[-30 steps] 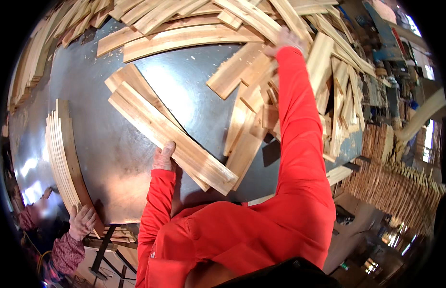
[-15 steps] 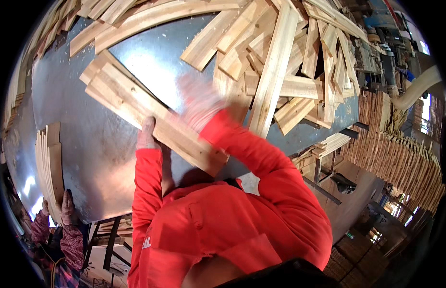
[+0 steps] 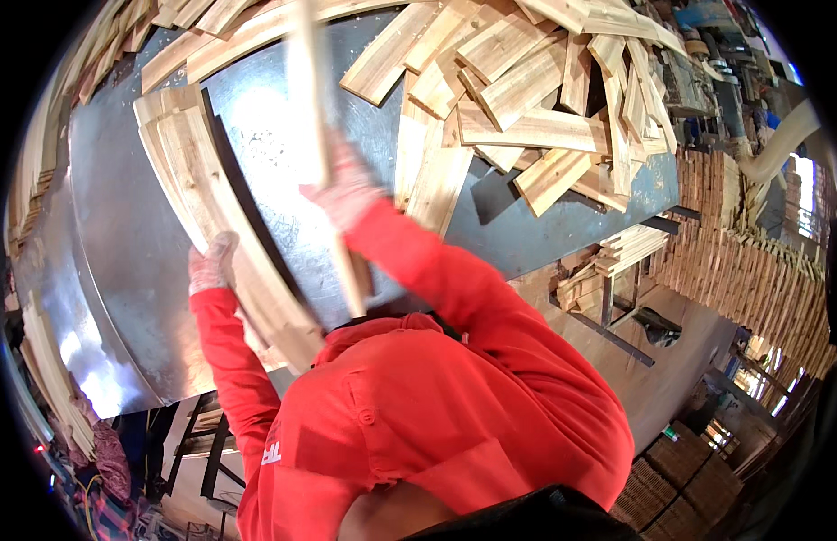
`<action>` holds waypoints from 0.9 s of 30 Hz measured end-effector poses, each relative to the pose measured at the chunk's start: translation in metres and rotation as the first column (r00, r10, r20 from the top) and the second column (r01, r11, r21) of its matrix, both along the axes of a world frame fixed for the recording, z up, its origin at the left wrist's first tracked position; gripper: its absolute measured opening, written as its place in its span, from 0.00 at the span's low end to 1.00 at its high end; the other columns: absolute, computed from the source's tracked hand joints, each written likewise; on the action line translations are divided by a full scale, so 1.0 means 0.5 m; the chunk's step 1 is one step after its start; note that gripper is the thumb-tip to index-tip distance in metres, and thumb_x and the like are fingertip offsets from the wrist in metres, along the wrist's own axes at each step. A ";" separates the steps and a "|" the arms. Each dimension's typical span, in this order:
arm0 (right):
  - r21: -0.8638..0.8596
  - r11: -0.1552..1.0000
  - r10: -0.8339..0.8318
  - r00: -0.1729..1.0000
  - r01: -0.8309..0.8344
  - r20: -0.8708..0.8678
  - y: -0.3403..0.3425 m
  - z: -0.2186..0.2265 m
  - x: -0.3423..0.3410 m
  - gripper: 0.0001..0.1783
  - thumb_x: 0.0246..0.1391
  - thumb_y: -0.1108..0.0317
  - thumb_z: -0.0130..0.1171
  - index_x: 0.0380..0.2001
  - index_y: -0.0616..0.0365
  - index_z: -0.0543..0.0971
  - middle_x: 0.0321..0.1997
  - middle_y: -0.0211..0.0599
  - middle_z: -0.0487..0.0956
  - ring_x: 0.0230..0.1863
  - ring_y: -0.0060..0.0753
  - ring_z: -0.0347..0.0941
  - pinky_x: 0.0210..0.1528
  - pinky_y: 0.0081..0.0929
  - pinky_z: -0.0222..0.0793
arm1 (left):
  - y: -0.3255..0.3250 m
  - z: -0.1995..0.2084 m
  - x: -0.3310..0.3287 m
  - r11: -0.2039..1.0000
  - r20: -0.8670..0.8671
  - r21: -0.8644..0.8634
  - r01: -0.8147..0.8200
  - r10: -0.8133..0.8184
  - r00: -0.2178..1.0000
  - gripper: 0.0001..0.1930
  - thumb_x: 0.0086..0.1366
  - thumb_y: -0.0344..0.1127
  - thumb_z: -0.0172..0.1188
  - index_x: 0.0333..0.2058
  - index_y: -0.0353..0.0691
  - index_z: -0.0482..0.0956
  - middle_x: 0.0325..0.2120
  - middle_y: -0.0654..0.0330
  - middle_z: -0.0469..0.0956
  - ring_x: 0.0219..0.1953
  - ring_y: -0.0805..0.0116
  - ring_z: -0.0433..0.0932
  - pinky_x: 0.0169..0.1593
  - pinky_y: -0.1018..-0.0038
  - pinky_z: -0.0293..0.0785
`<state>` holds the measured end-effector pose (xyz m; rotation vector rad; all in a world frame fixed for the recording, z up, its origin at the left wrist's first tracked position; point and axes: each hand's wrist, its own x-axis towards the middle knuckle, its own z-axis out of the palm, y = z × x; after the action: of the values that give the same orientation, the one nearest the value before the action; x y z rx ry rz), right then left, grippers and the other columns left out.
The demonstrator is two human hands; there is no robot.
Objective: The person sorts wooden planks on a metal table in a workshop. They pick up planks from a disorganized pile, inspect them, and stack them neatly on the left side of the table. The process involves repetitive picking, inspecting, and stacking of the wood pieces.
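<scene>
My left hand (image 3: 213,261) is closed on the near-left edge of a stack of pale wooden boards (image 3: 215,194), its thumb on top and its other fingers hidden. The stack lies slanted, its near end close to my body. In my closed right hand (image 3: 344,187) is a long wooden board (image 3: 307,99), turned on edge and blurred by motion. It stands over the metal tabletop (image 3: 265,162), just right of the stack and apart from it along most of its length.
A loose pile of boards (image 3: 535,131) covers the table's far right. More boards (image 3: 247,41) lie along the far edge. At the lower left a co-worker's sleeve (image 3: 112,460) shows beside another bundle of boards (image 3: 53,370). Tall stacked timber (image 3: 743,261) stands at the right.
My right hand has taken the long board off the pile and brought it left beside the stack. The left hand has shifted left with the stack, which now points more toward me.
</scene>
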<state>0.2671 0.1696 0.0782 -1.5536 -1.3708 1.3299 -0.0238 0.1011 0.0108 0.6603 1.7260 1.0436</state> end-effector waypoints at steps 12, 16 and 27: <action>0.322 0.855 -0.073 0.521 -0.407 0.851 0.309 0.073 0.136 0.21 0.44 0.51 0.60 0.36 0.56 0.79 0.36 0.46 0.81 0.40 0.49 0.78 0.44 0.42 0.73 | -0.098 0.130 0.079 0.852 -0.719 -0.524 -0.013 -0.434 0.543 0.57 0.50 0.48 0.68 0.70 0.47 0.36 0.60 0.39 0.62 0.59 0.43 0.68 0.58 0.57 0.68; 0.108 0.994 -0.095 0.536 0.007 0.839 0.293 0.226 0.160 0.25 0.47 0.52 0.60 0.45 0.56 0.74 0.35 0.49 0.80 0.41 0.45 0.78 0.44 0.41 0.74 | -0.108 0.098 0.045 0.944 -0.814 -0.324 0.063 -0.312 0.490 0.54 0.48 0.51 0.70 0.67 0.39 0.47 0.53 0.37 0.70 0.53 0.44 0.74 0.54 0.58 0.72; -0.432 0.818 0.544 0.757 -0.380 0.362 0.098 -0.095 -0.036 0.43 0.51 0.38 0.55 0.57 0.65 0.70 0.52 0.63 0.75 0.54 0.56 0.73 0.56 0.40 0.67 | -0.066 0.159 0.043 0.858 -0.622 -0.513 0.011 -0.381 0.684 0.59 0.47 0.68 0.64 0.69 0.43 0.43 0.61 0.40 0.61 0.60 0.43 0.66 0.58 0.58 0.68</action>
<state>0.2489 0.2183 0.0305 -1.9336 -2.0354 1.6121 -0.0025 0.0681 0.0903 0.9807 2.3892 0.1357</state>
